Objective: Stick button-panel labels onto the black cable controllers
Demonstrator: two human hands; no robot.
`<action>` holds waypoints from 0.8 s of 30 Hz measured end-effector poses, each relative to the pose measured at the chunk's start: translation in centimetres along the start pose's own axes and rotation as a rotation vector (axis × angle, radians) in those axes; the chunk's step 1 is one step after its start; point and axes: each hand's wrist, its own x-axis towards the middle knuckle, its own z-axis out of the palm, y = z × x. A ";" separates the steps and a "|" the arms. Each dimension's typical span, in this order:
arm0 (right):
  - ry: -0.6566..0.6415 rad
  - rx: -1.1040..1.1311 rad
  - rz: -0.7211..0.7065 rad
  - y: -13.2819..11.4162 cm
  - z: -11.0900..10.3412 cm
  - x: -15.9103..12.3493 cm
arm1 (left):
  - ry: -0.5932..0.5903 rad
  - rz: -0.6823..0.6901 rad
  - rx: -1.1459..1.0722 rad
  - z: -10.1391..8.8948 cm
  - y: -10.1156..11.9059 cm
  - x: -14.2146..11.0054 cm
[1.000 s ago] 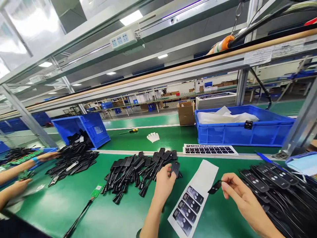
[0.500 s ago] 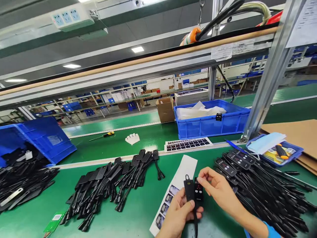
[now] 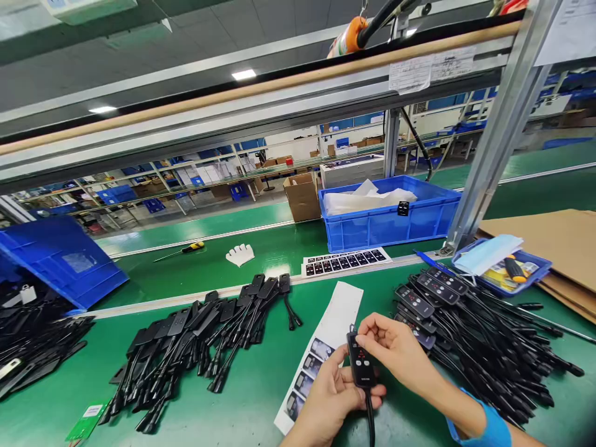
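Note:
My left hand (image 3: 338, 391) grips a small black inline controller (image 3: 362, 366) with its cable hanging down toward me. A black label (image 3: 361, 349) with white buttons and red marks lies over the controller's face. At the top of that label, the thumb and finger of my right hand (image 3: 388, 344) pinch its edge. Beneath my left hand, a white sheet of picture stickers (image 3: 321, 347) lies on the green bench. Labelled controllers (image 3: 440, 288) with cables are heaped to the right of my hands. Unlabelled black controllers (image 3: 179, 320) lie in a row to the left.
Behind lie a label sheet (image 3: 344, 262), a blue bin (image 3: 391, 217) holding white bags, a white glove (image 3: 240, 254) and a screwdriver (image 3: 181, 250). A blue tray (image 3: 526, 279) sits right, near a metal post (image 3: 503, 136). Another blue bin (image 3: 69, 261) tilts at left.
The label has moved from beside the controller onto its face, carried left by my right hand. The controller's bare surface is now covered. The view has shifted slightly.

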 end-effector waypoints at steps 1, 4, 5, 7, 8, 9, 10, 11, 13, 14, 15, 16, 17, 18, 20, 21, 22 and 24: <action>0.002 0.000 -0.002 0.0 0.0 0.0 | 0.002 0.001 0.001 0.0 0.0 0.0; 0.001 0.002 -0.006 0.1 0.0 0.0 | -0.003 0.007 0.005 0.0 -0.1 0.0; 0.003 0.000 -0.005 0.1 0.0 0.1 | -0.007 0.012 0.007 0.0 -0.1 0.0; 0.008 -0.008 0.001 0.2 0.1 0.1 | -0.015 0.021 0.011 -0.1 -0.3 0.1; 0.012 -0.013 0.006 0.3 0.1 0.1 | -0.017 0.024 0.014 -0.2 -0.5 0.2; 0.016 -0.015 0.011 0.3 0.1 0.2 | -0.015 0.028 0.015 -0.2 -0.6 0.2; 0.020 -0.017 0.015 0.3 0.1 0.2 | -0.010 0.032 0.016 -0.2 -0.7 0.3; 0.024 -0.019 0.017 0.3 0.1 0.1 | -0.004 0.037 0.016 -0.3 -0.8 0.3; 0.030 -0.024 0.017 0.2 0.2 0.1 | 0.007 0.049 0.015 -0.3 -0.9 0.3; 0.032 -0.029 0.015 0.2 0.2 0.1 | 0.008 0.053 0.017 -0.2 -0.9 0.3; 0.032 -0.034 0.016 0.2 0.2 0.0 | 0.008 0.054 0.020 -0.2 -0.8 0.2; 0.035 -0.039 0.020 0.2 0.2 0.0 | 0.004 0.054 0.024 -0.2 -0.8 0.2; 0.038 -0.042 0.025 0.2 0.2 0.0 | 0.000 0.054 0.030 -0.1 -0.7 0.1; 0.038 -0.044 0.030 0.2 0.2 0.0 | -0.003 0.053 0.035 -0.1 -0.7 0.0; 0.040 -0.056 0.033 0.3 0.2 0.0 | -0.009 0.056 0.041 -0.1 -0.7 -0.1; 0.046 -0.069 0.030 0.4 0.2 0.1 | -0.010 0.059 0.042 -0.1 -0.7 -0.1; 0.056 -0.087 0.023 0.5 0.2 0.1 | -0.011 0.061 0.043 -0.2 -0.8 -0.1; 0.080 -0.131 0.011 0.7 0.0 0.2 | -0.011 0.055 0.043 -0.2 -0.9 0.0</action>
